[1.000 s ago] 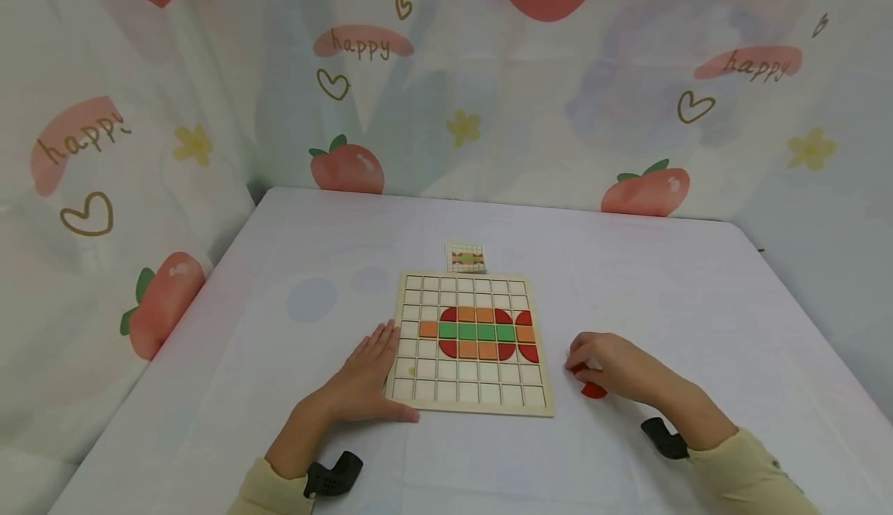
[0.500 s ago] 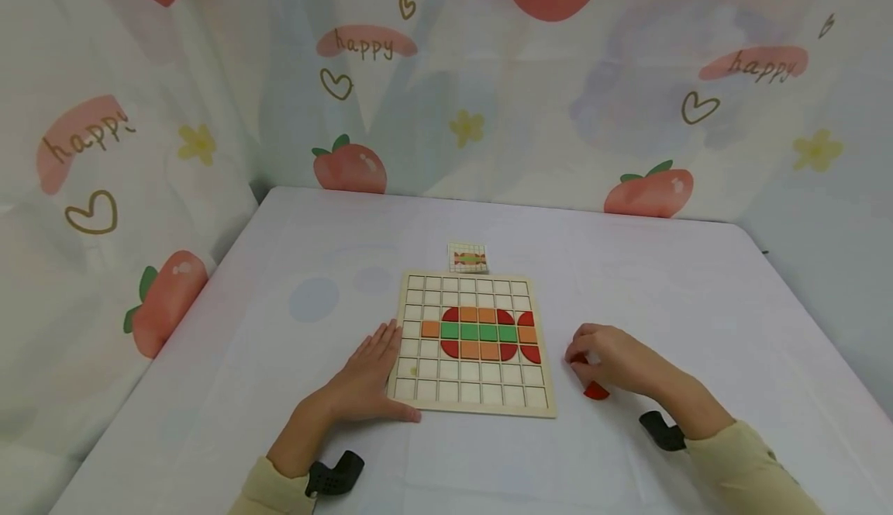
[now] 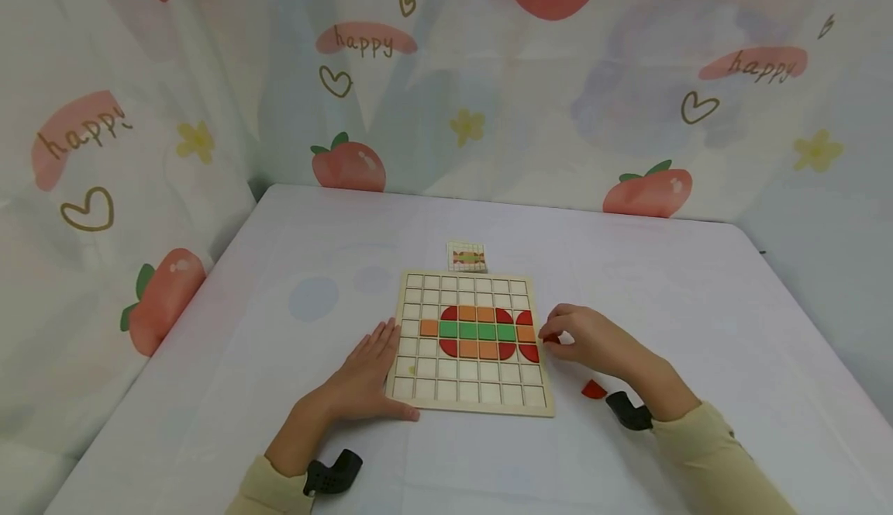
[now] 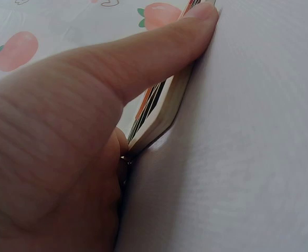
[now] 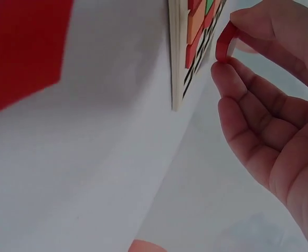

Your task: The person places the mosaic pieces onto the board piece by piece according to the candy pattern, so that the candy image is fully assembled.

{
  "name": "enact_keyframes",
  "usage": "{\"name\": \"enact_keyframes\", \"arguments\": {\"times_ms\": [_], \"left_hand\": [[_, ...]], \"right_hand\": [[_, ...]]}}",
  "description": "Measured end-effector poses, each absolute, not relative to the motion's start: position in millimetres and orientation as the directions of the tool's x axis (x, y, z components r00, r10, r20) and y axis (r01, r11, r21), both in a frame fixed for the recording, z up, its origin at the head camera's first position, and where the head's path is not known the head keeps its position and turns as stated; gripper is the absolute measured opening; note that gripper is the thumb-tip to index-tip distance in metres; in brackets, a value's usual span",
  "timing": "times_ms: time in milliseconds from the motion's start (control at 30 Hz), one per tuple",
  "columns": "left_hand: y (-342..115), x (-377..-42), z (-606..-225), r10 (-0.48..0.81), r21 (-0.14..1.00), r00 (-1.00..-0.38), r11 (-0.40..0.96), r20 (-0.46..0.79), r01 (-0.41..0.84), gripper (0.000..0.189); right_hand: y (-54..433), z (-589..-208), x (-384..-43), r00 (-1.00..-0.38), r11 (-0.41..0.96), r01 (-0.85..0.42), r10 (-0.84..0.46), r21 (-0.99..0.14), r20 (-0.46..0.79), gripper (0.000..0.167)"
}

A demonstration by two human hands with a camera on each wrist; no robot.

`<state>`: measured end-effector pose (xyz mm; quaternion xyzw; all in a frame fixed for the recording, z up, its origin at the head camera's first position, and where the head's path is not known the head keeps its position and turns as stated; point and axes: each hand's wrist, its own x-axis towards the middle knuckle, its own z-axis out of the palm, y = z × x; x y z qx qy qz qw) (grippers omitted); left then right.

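A wooden grid board (image 3: pixel 469 395) lies on the table with red, orange and green pieces set in its squares. My left hand (image 3: pixel 359 381) rests against the board's left edge, fingers straight, thumb along the near edge by the corner. Just right of the board, my right hand (image 3: pixel 593 338) pinches a small red piece (image 5: pixel 226 43) between thumb and fingertips; the right wrist view shows its thick edge and one curved side. It is held apart from the board. One loose red quarter-round piece (image 3: pixel 594 389) lies on the table below the right hand.
A small pattern card (image 3: pixel 466 256) sits at the board's far edge, printed with a similar coloured shape on a grid. White cloth covers the table (image 3: pixel 628 267). A printed curtain (image 3: pixel 516 112) hangs behind and at the left.
My right hand has lifted a red piece from beside the other one and moved left and away from me, near the board's right edge. The left hand has stayed put.
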<state>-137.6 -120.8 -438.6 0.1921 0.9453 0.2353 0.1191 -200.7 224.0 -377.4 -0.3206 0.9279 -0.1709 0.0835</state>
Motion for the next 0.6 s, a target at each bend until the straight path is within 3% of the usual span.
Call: {"name": "enact_keyframes", "arguments": {"times_ms": [200, 600], "left_hand": [[-121, -137, -436, 0.418, 0.493, -0.898, 0.815, -0.14, 0.303, 0.124], [-121, -138, -440, 0.423, 0.494, -0.897, 0.812, -0.132, 0.31, 0.125]], "right_hand": [[210, -374, -204, -0.769, 0.715, -0.581, -0.638, -0.389, -0.025, 0.014], [178, -370, -214, -0.691, 0.632, -0.683, -0.722, -0.366, 0.042, 0.008]]}}
